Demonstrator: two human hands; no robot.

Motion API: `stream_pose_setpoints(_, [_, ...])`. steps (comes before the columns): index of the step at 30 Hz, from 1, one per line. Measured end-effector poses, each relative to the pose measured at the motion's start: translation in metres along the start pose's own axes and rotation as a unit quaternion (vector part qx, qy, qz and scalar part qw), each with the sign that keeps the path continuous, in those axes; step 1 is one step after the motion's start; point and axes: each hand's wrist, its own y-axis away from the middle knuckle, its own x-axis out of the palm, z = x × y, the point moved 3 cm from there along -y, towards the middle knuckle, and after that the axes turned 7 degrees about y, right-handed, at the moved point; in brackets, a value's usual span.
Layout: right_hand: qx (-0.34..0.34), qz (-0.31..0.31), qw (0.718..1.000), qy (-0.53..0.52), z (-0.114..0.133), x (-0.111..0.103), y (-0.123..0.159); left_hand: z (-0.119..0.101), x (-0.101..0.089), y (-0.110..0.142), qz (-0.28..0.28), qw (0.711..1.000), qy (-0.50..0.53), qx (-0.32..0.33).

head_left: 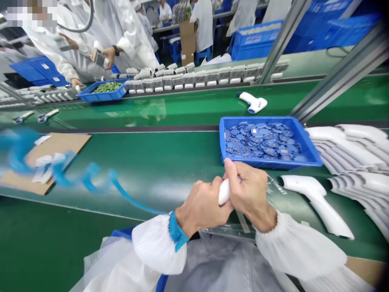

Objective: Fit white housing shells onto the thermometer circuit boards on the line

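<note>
Both my hands are closed around one white plastic thermometer body just in front of me, over the green belt. My left hand wraps it from the left. My right hand grips it from the right with the thumb up on top. A blue coiled strap runs from my left wrist out to the left, blurred. A clear plastic bag lies under and beside my right hand. Just beyond my hands stands a blue tray filled with several small blue parts.
White thermometer shells lie in a row at the right. A cardboard sheet with small white pieces lies left. One thermometer rides the far belt, past it rows of grey-white housings and a blue tray of green parts. People in white coats work opposite.
</note>
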Motion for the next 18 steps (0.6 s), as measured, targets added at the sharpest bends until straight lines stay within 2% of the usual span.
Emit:
stream_pose_setpoints(2, [-0.013,0.059,0.998,0.008,-0.006,-0.006,-0.009,0.005,-0.014,0.005,0.017,0.999,0.029,-0.025])
stream_pose_setpoints(5, [0.002,0.124,0.990,0.069,-0.035,-0.025,-0.041,0.019,-0.052,0.015,0.029,0.997,0.015,-0.069])
stream_pose_setpoints(7, [0.002,0.128,0.981,0.148,-0.062,-0.031,-0.073,0.028,-0.077,0.019,0.010,0.996,-0.055,-0.070])
stream_pose_setpoints(9, [-0.018,0.160,0.959,0.232,-0.084,-0.024,-0.104,0.033,-0.089,0.016,-0.007,0.985,-0.166,-0.043])
stream_pose_setpoints(11, [-0.031,0.200,0.938,0.280,-0.099,-0.005,-0.128,0.033,-0.084,0.008,0.015,0.955,-0.296,-0.005])
stream_pose_setpoints(14, [-0.029,0.247,0.914,0.320,-0.108,0.023,-0.147,0.032,-0.058,-0.010,0.075,0.898,-0.432,0.018])
stream_pose_setpoints(16, [-0.027,0.266,0.899,0.346,-0.108,0.032,-0.151,0.032,-0.046,-0.018,0.078,0.881,-0.467,0.014])
stream_pose_setpoints(18, [-0.032,0.274,0.891,0.360,-0.107,0.033,-0.152,0.031,-0.045,-0.021,0.052,0.880,-0.472,0.006])
